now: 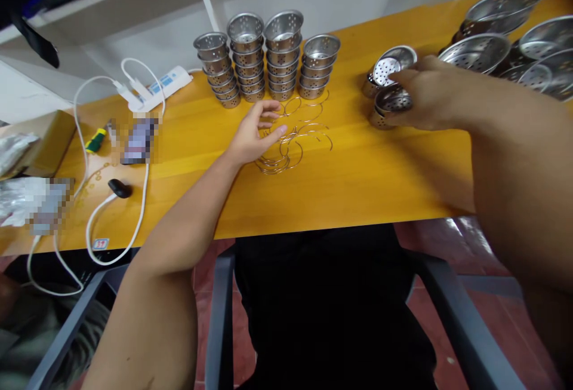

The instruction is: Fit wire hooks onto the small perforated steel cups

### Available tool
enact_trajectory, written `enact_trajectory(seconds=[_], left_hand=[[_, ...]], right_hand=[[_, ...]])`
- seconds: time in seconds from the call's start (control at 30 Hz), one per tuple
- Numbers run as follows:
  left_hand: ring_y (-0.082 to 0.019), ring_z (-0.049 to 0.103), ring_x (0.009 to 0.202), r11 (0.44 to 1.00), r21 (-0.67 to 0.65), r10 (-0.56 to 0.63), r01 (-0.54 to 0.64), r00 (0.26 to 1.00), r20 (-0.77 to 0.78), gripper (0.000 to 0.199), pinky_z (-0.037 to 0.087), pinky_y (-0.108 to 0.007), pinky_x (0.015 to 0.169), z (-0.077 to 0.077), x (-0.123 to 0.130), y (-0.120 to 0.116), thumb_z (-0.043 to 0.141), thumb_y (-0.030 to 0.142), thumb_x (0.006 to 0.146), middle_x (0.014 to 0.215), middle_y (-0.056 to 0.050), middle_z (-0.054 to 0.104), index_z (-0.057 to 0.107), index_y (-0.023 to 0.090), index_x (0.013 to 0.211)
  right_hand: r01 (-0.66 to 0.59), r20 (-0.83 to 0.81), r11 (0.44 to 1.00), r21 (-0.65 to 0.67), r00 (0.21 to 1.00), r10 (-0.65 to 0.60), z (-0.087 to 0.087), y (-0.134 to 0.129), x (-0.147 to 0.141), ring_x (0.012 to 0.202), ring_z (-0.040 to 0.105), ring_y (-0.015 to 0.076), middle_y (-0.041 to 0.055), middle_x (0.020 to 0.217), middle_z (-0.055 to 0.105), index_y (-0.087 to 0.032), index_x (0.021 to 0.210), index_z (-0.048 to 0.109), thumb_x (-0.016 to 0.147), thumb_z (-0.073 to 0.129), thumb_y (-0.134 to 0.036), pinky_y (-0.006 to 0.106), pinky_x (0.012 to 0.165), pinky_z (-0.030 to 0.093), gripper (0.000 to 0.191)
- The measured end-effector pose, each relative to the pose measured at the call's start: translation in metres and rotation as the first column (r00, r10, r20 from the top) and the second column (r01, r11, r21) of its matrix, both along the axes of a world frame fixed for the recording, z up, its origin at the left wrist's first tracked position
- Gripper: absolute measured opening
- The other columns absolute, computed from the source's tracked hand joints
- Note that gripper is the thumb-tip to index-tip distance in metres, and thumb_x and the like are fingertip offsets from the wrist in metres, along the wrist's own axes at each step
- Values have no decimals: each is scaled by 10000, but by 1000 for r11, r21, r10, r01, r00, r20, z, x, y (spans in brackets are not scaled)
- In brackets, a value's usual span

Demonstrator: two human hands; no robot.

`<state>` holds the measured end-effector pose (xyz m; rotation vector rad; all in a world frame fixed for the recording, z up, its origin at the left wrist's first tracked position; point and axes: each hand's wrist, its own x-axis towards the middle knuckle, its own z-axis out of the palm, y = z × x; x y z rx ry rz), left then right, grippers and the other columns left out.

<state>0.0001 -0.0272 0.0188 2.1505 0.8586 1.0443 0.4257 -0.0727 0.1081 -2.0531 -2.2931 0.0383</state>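
My left hand (255, 133) rests over a loose bunch of thin wire rings (290, 157), its fingers spread and nothing gripped between them. To the right, my right hand (425, 94) has its fingers and thumb closed on a small perforated metal strainer basket (393, 98). That basket sits at the top of a short stack. Just behind it is another small strainer basket (387, 70), tipped so its holed bottom faces me. Part of the held basket is hidden by my fingers.
Several tall stacks of strainer baskets (282, 49) stand at the back. Wider metal strainers (477, 52) are piled at the right. A power strip (163, 88) with white cables, a phone (138, 139) and a green-yellow object (95, 141) lie at the left.
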Motion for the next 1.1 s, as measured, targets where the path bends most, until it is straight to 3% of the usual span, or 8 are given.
enact_trajectory(seconds=[0.17, 0.37, 0.43, 0.57, 0.73, 0.83, 0.93, 1.1], left_hand=[[-260, 830, 1442, 1000, -15, 9, -9, 1000, -17, 549, 736, -422, 1188, 5, 1, -5, 817, 462, 1087, 1657, -149, 776, 603, 294, 1563], [-264, 838, 1431, 1000, -9, 13, -13, 1000, -11, 551, 744, -432, 1183, 7, 2, -6, 828, 436, 1077, 1657, -151, 784, 605, 292, 1559], [-263, 838, 1429, 1000, -5, 10, -10, 1000, -8, 554, 744, -428, 1183, 7, 1, -6, 827, 447, 1076, 1641, -156, 790, 608, 283, 1558], [-254, 839, 1418, 1000, -8, 17, -17, 1000, -8, 547, 746, -417, 1176, 7, 1, -6, 826, 442, 1076, 1630, -159, 794, 614, 275, 1552], [-255, 841, 1411, 1000, -12, 24, -24, 999, -22, 534, 746, -425, 1183, 9, 2, -7, 831, 407, 1073, 1630, -159, 798, 625, 270, 1546], [-243, 835, 1401, 1000, -10, 23, -23, 1000, -10, 540, 741, -410, 1180, 9, 1, -7, 831, 425, 1066, 1622, -159, 795, 631, 258, 1540], [-239, 835, 1399, 1000, -7, 21, -21, 1000, -4, 548, 742, -400, 1169, 7, 0, -5, 829, 433, 1068, 1621, -157, 794, 627, 260, 1547], [-249, 838, 1413, 1000, -1, 15, -15, 1000, -13, 519, 742, -413, 1175, 6, 0, -6, 824, 420, 1092, 1626, -144, 790, 620, 283, 1550]], right_hand=[[-28, 27, 999, -14, 999, 29, 15, -13, -14, 1689, 578, 603, 338, 1755, 595, -131, 1762, 679, 1013, 936, -453, 712, 1381, 542, 855], [4, -183, 984, 179, 983, 30, 32, -25, -38, 1767, 578, 498, 368, 1822, 586, -47, 1919, 523, 1117, 879, -337, 567, 1519, 458, 924], [72, -220, 981, 179, 975, -31, 38, -21, -41, 1733, 634, 479, 347, 1842, 604, -45, 1925, 517, 1144, 851, -240, 552, 1489, 502, 872], [197, -332, 976, 96, 931, -155, 51, -5, -38, 1336, 895, 366, 193, 1663, 832, -205, 1941, 526, 1190, 644, -80, 549, 1148, 700, 770], [-42, -388, 968, 247, 911, 139, 67, 10, -61, 1412, 857, 456, 312, 1640, 790, 3, 1731, 741, 1156, 736, 4, 622, 1216, 679, 575], [-133, -371, 963, 236, 903, 216, 65, 22, -91, 1543, 794, 453, 347, 1787, 625, -2, 1701, 790, 1129, 854, -11, 572, 1385, 595, 575], [-51, -405, 988, 146, 908, 107, 53, 38, -118, 1873, 461, 452, 409, 1856, 488, -27, 1778, 737, 1130, 978, -199, 493, 1567, 336, 712], [41, -414, 992, 117, 910, 11, 30, 56, -139, 1615, 667, 395, 361, 1620, 727, -14, 1527, 838, 1179, 918, -243, 514, 1400, 522, 424]])
